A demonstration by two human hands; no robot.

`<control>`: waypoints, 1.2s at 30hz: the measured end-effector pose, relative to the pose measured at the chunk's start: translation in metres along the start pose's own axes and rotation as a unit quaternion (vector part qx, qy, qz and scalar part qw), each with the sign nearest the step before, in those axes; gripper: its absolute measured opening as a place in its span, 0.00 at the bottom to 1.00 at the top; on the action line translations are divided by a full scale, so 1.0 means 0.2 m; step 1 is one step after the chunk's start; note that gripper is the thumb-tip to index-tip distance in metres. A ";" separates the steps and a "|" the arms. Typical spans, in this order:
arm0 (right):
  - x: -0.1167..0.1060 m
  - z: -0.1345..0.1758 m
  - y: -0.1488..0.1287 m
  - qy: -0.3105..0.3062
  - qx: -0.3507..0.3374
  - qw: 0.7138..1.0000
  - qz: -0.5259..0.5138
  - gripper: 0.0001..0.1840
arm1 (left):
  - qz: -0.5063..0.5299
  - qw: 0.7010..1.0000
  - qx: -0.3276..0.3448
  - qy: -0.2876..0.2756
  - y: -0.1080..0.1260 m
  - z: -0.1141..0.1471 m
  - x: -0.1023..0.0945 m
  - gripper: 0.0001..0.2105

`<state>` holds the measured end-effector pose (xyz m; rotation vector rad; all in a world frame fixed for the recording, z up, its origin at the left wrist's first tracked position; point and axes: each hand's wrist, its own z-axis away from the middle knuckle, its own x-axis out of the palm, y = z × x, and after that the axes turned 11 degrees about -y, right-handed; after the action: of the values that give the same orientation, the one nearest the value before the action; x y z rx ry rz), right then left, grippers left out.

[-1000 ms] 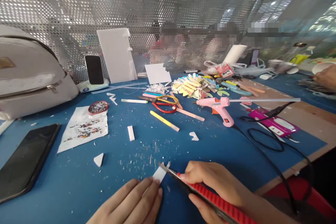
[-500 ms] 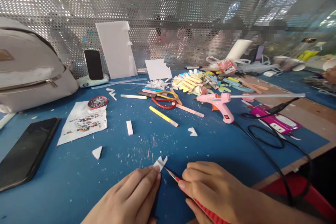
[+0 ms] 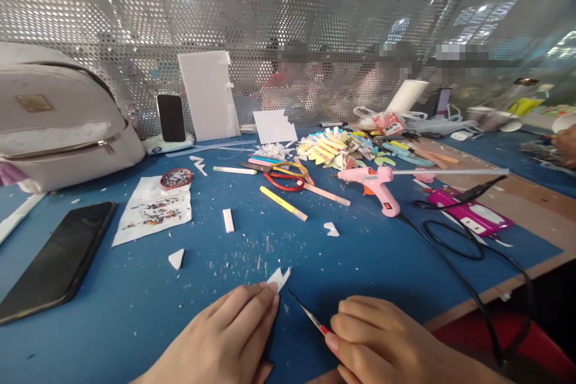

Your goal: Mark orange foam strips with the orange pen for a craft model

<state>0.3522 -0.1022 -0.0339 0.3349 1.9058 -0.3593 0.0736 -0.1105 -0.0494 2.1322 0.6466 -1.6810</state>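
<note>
- The left hand is laid flat, fingers together, pressing a small white foam piece that pokes out just past the fingertips.
- A red-handled craft knife is pinched in the closed right hand.
- The blade is angled up-left toward the piece, its tip just short of it; the left hand is the nearer of the 2.

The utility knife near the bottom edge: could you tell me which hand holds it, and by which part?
The right hand grips the utility knife by its red handle, blade forward. The left hand presses down a white foam piece.
</note>
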 end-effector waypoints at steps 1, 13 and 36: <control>0.00 0.01 0.00 -0.001 0.004 1.000 -0.005 0.12 | 0.008 1.000 0.001 0.004 0.00 0.00 0.00 0.21; -0.17 -0.08 0.15 0.031 0.036 0.996 -0.072 0.20 | 0.158 0.982 -0.106 -0.013 -0.08 -0.04 -0.05 0.19; -0.14 -0.41 0.20 -0.151 0.056 0.987 -0.022 0.04 | 0.301 0.927 -0.185 0.125 -0.13 -0.01 -0.01 0.20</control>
<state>0.3084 -0.0350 0.0165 0.2951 1.6009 -0.5184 0.0604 -0.0871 -0.0473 1.9974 0.2890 -0.8932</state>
